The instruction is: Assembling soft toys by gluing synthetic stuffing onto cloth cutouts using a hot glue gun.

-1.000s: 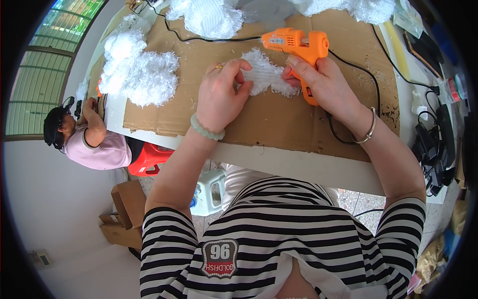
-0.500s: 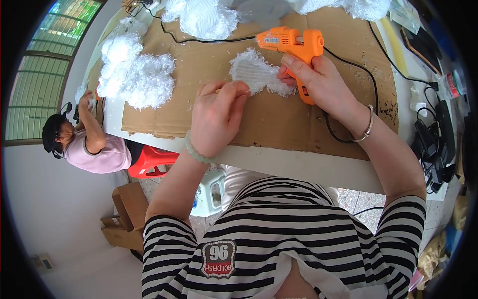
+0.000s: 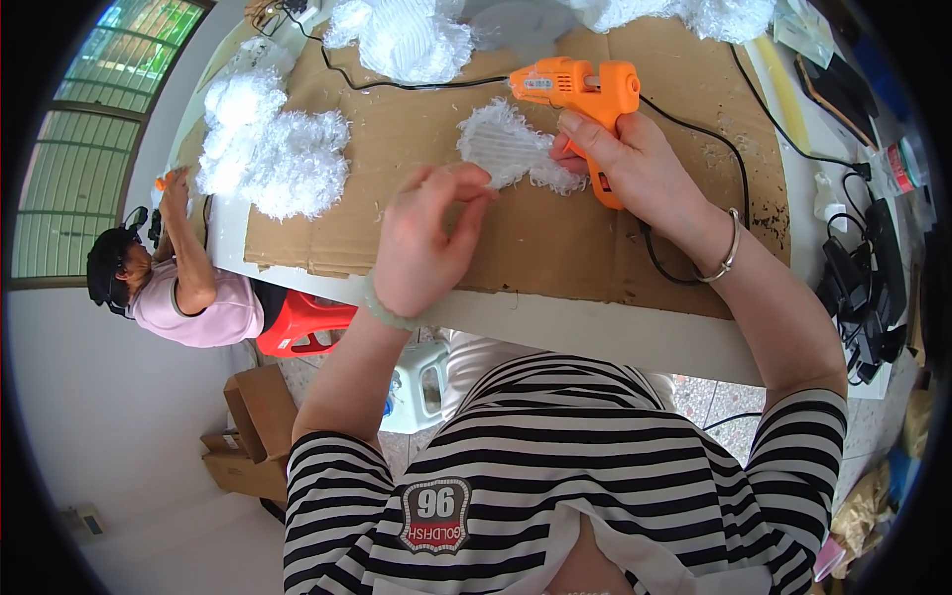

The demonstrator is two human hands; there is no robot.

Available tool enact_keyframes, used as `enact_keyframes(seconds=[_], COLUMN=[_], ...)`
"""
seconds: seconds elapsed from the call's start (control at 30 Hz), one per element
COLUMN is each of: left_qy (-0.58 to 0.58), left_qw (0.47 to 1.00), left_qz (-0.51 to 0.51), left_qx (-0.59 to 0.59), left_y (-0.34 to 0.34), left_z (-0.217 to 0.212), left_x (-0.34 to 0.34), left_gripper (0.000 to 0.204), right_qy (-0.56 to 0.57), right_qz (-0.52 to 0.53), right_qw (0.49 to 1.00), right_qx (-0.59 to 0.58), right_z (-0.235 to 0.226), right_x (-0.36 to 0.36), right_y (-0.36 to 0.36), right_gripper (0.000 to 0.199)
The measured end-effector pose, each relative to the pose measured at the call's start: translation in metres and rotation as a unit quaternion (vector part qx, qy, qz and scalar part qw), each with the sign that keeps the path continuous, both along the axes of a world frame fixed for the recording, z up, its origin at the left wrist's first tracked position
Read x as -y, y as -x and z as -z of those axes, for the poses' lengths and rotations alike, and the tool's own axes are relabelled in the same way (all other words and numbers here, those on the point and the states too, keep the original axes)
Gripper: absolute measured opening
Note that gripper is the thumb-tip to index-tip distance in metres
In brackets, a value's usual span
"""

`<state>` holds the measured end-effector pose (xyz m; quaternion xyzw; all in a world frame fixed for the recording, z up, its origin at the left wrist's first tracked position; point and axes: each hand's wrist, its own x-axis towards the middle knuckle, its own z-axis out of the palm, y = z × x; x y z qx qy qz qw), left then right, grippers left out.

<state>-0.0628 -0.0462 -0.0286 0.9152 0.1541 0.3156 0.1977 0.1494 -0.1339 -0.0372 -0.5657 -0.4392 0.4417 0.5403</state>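
My right hand (image 3: 654, 174) is wrapped round the handle of an orange glue gun (image 3: 580, 84), whose nozzle points left. Beyond my hands, a small white shaggy fabric piece (image 3: 501, 149) lies on brown cardboard (image 3: 397, 124), its ribbed side up. The glue gun is above and to the right of this piece. My left hand (image 3: 431, 233) is bent in a pinch near the piece's lower left edge. Thumb and index fingertips come close together; whatever is between them is too small to make out. A black cord (image 3: 739, 149) runs behind my right hand.
White fluffy bundles (image 3: 297, 154) lie at the left, with more (image 3: 402, 40) along the back. Black adapters (image 3: 863, 268) and cables crowd the right side. Another person (image 3: 198, 297) sits at the far left beside a red stool (image 3: 302, 322). Cardboard boxes (image 3: 258, 416) stand on the floor.
My left hand has turned a little and its fingers have loosened from a tighter pinch. The glue gun has shifted slightly left. The other person's hands have moved, and something orange shows there.
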Motion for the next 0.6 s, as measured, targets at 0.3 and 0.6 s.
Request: enact_keyframes(seconds=[0.3,0.6], left_qy=[0.151,0.316], left_qw=[0.986,0.927], left_qz=[-0.052,-0.077], left_qx=[0.040,0.186], left_y=[-0.020,-0.022], left_z=[0.009,0.006], left_x=[-0.013,-0.051], left_gripper=[0.023,0.018], right_qy=[-0.014,-0.014], right_qz=[0.011,0.000], right_qw=[1.000,1.000], right_qx=[-0.019,-0.007], right_z=[0.001,0.000], right_x=[0.000,0.000], right_y=[0.003,0.002], right_gripper=[0.037,0.037])
